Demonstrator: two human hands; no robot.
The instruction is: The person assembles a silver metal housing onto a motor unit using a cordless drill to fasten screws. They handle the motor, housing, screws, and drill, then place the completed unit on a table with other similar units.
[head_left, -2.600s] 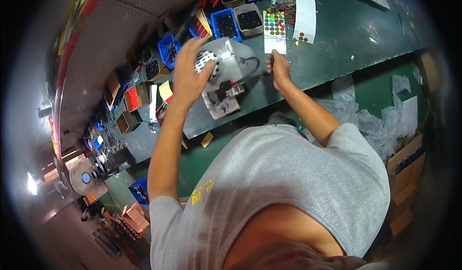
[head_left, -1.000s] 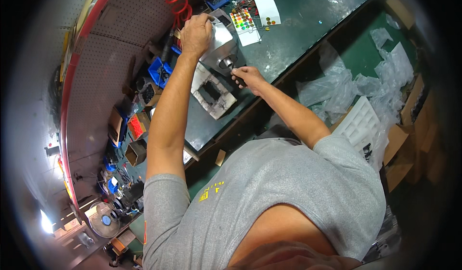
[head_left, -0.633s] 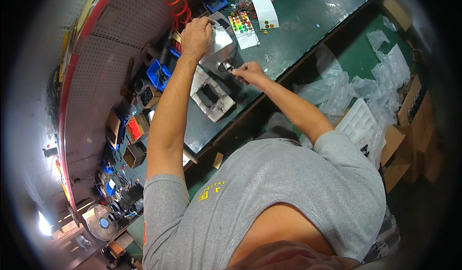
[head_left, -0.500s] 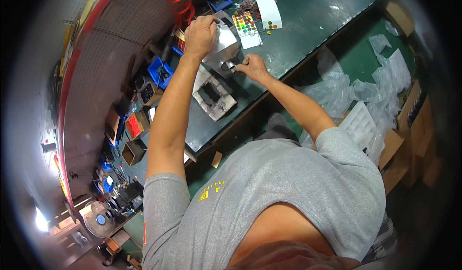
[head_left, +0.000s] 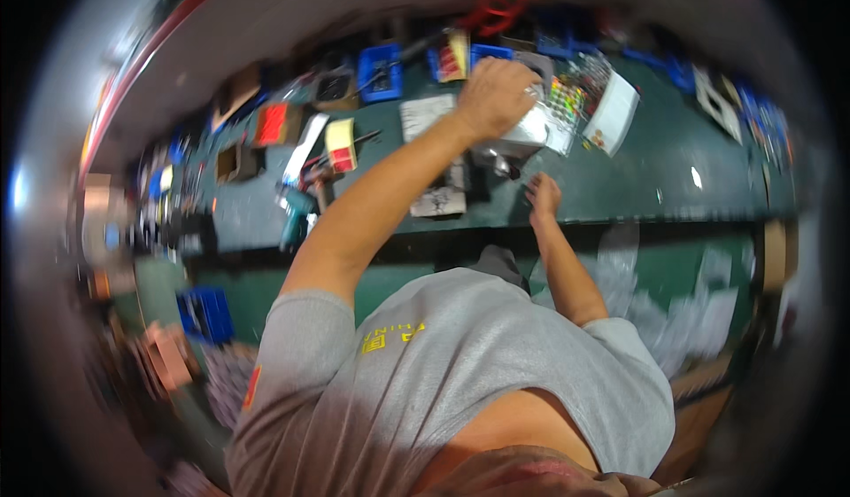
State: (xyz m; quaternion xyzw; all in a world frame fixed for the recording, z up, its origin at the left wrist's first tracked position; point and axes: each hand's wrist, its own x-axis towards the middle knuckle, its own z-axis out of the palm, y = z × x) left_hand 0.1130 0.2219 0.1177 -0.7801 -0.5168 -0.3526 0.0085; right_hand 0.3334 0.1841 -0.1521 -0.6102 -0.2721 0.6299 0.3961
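My left hand (head_left: pixel 498 98) is closed over the far end of a shiny silver metal housing (head_left: pixel 529 132) on the green workbench (head_left: pixel 637 187). A short round metal stub (head_left: pixel 505 167) sticks out of the housing's near side. Just to the right of that stub is my right hand (head_left: pixel 545 198), apart from the housing, with its fingers loosely spread and nothing visible in them. Left of the housing lies a pale, worn block (head_left: pixel 438 203) with an opening, partly covered by my left forearm. Motion blurs the picture somewhat.
A teal power drill (head_left: pixel 297 218) lies near the bench's front edge at left. Blue bins (head_left: pixel 381 72) and an open box with red contents (head_left: pixel 276 125) line the back. A sticker sheet (head_left: pixel 564 103) and a white card (head_left: pixel 613 116) lie right of the housing. Plastic wrapping (head_left: pixel 637 284) covers floor at right.
My right hand has come off the metal stub and its fingers have loosened. My left hand stays on the housing. The view has swung round, showing more of the bench's left side.
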